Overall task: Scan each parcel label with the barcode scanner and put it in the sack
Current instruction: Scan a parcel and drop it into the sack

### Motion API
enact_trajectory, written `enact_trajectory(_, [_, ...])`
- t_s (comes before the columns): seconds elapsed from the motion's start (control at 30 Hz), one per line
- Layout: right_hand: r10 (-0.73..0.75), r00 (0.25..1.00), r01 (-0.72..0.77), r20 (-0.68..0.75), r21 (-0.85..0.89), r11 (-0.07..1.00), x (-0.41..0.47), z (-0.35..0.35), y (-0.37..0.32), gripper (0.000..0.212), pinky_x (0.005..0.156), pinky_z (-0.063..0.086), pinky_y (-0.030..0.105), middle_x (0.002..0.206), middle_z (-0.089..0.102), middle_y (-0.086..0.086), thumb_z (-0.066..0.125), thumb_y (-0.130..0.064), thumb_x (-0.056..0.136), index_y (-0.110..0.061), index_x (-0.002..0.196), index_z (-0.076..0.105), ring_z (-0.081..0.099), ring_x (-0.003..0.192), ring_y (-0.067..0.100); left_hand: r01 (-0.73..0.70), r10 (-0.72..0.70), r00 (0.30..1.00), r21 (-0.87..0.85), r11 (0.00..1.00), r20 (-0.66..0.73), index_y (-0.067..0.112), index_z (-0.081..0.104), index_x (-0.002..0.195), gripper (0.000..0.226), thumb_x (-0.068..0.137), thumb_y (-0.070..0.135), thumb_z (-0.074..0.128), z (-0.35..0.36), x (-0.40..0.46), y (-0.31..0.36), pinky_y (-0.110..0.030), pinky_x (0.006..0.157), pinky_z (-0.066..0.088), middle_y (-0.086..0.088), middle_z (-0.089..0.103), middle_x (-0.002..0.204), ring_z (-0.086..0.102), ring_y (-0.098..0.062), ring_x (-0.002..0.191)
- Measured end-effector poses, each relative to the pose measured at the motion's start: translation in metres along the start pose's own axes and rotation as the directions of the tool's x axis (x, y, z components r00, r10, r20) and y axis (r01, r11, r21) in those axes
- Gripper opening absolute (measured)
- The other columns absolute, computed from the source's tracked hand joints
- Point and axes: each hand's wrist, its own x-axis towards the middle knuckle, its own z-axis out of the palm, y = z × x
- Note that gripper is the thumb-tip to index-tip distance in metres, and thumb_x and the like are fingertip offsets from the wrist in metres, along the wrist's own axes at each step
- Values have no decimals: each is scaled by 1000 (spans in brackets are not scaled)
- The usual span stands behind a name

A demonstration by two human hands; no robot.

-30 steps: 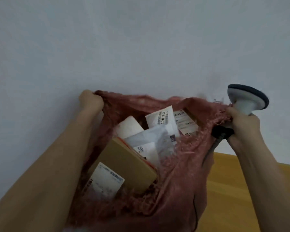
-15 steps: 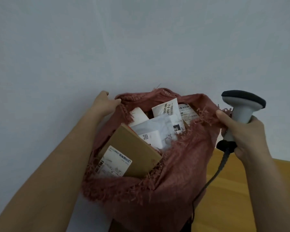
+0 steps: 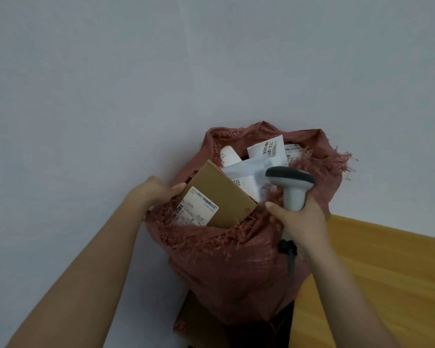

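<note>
Swinging in from the right edge, the right hand (image 3: pixel 300 222) is now gripping the barcode scanner (image 3: pixel 290 183) over mid-frame's sack (image 3: pixel 224 259). Left hand (image 3: pixel 156 190) is pinching the rim beside the cardboard parcel (image 3: pixel 219 197); he should be holding that mouth wide.

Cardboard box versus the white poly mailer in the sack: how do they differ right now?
The cardboard box is brown and rigid with flat faces; the white poly mailer is pale, soft and creased. The box sits at the near left of the sack, its edge touched by the left hand; the mailer lies further in, partly behind the scanner that the right hand grips. Both carry printed labels and stick out of the mouth.
</note>
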Motion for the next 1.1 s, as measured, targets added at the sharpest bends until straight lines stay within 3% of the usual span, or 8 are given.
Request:
enact_trajectory(0.17, [30,991,-14,132,-119,993,-8,32,30,54,58,41,24,87,55,-7,88,-16,72,-15,109,50,56,77,12,45,-37,994,-85,995,100,-4,48,125,68,85,46,72,17,-17,-22,-48,77,59,-23,59,114,64,-38,97])
enact_trajectory(0.3, [85,992,-68,91,-176,982,-4,19,28,42,63,44,31,95,64,13,84,-13,78,-5,108,56,62,81,28,-2,2,995,2,1000,-100,-9,62,112,29,86,4,61,16,-22,-33,-35,75,54,-26,65,112,66,-35,101])
enact_trajectory(0.43, [58,988,-86,145,200,976,-14,-13,-6,36,48,49,28,72,68,9,83,-7,78,-3,104,58,63,55,16,-166,-37,826,-306,937,-562,-2,68,69,14,72,-5,55,-34,-20,-40,-32,55,46,-18,59,58,60,-29,53])
enact_trajectory(0.53, [-78,985,-1,152,462,887,-21,-33,-38,30,48,51,21,57,65,1,80,-2,76,-5,95,57,61,50,10,-281,-68,743,-403,871,-666,1,56,51,20,70,-3,48,-47,-22,-39,-31,47,44,-10,50,40,50,-24,36])
enact_trajectory(0.7, [-15,966,-105,259,441,892,-35,-46,-43,29,47,49,22,58,62,7,80,-10,66,-5,85,58,56,48,14,-147,65,838,-110,983,-542,-4,54,97,14,86,5,54,-18,-3,-38,-38,68,46,-29,60,106,59,-40,85])
enact_trajectory(0.83, [36,974,-134,223,441,888,-36,-46,-36,24,45,48,21,59,60,9,76,-1,78,-4,90,56,53,47,14,-307,437,778,334,891,-452,21,44,127,60,76,-10,52,-12,12,-31,-49,89,41,-13,29,144,41,-40,118])
enact_trajectory(0.97, [2,981,-87,196,427,900,-36,-48,-41,26,44,47,21,60,58,10,75,2,80,-4,95,55,53,44,11,-441,669,693,576,689,-270,18,45,112,45,76,-8,55,-1,28,-13,-44,92,40,-2,29,152,43,-32,125])
enact_trajectory(1.1, [-10,980,-73,197,408,910,-39,-50,-44,29,44,48,21,62,57,11,76,3,79,-2,99,55,55,44,10,-515,628,756,426,744,-183,25,55,126,43,89,5,47,9,42,0,-36,79,47,-3,56,131,59,-30,109])
